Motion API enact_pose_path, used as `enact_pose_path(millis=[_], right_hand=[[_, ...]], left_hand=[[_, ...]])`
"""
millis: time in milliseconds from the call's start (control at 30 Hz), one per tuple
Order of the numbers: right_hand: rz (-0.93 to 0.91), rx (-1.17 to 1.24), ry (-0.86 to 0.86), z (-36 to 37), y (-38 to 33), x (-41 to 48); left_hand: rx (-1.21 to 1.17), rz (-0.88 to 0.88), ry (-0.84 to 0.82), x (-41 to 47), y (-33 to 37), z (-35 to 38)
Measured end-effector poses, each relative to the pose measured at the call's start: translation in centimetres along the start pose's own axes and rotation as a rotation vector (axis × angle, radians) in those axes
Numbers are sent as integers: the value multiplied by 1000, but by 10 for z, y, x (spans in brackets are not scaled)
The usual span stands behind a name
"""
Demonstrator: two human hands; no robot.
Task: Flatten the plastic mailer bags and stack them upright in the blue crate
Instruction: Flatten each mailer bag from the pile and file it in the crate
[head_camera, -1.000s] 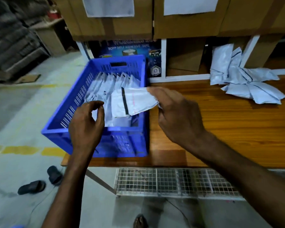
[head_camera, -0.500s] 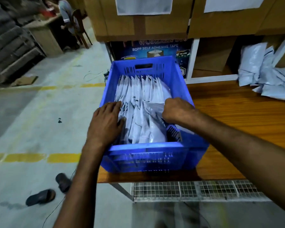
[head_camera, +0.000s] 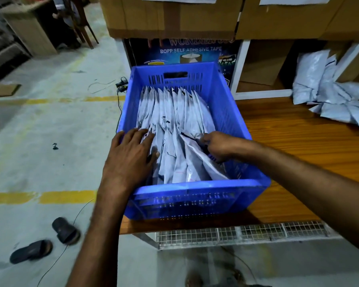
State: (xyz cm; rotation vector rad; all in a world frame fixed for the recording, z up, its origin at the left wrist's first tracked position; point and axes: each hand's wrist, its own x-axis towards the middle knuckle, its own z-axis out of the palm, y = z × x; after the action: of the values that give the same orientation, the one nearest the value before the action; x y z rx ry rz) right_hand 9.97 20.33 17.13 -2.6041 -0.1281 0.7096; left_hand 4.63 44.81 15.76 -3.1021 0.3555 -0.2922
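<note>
A blue crate stands on the left end of a wooden table. Several white mailer bags stand upright in a row inside it. My left hand lies with spread fingers on the left side of the row, pressing the bags. My right hand is inside the crate at the right wall, its fingers curled round the top edge of the rightmost mailer bag, which leans against the row.
A loose pile of white mailer bags lies at the table's back right. Cardboard boxes and a tape carton stand behind the crate. A wire mesh shelf sits under the table. Two sandals and cables lie on the floor.
A second ago my right hand held a mailer bag above the crate. It has brought the bag down into the right side of the row, and my left hand now presses the standing bags.
</note>
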Motion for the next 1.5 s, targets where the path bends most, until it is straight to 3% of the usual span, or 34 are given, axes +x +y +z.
enact_pose_path(millis=[167, 467, 600, 667, 933, 1067, 1200, 1333, 1500], right_hand=[[-88, -340, -421, 12, 9, -11], [8, -505, -274, 45, 1, 22], [-123, -626, -101, 36, 7, 13], [-136, -632, -101, 44, 9, 8], [-9, -495, -202, 56, -4, 31], [-40, -354, -262, 54, 0, 33], [-78, -244, -295, 50, -1, 28], [84, -134, -179, 47, -2, 29], [212, 347, -13, 42, -15, 28]], left_hand=[[2, 5, -23, 1, 0, 0], [6, 21, -11, 0, 1, 0], [2, 11, -38, 0, 3, 0], [-16, 15, -57, 2, 4, -1], [-145, -3, -146, 18, 11, 6], [-152, -39, -230, 12, 17, 10], [-171, -90, -134, 16, 17, 8], [-210, -125, 24, 18, 17, 6], [-215, -128, 17, 18, 16, 7]])
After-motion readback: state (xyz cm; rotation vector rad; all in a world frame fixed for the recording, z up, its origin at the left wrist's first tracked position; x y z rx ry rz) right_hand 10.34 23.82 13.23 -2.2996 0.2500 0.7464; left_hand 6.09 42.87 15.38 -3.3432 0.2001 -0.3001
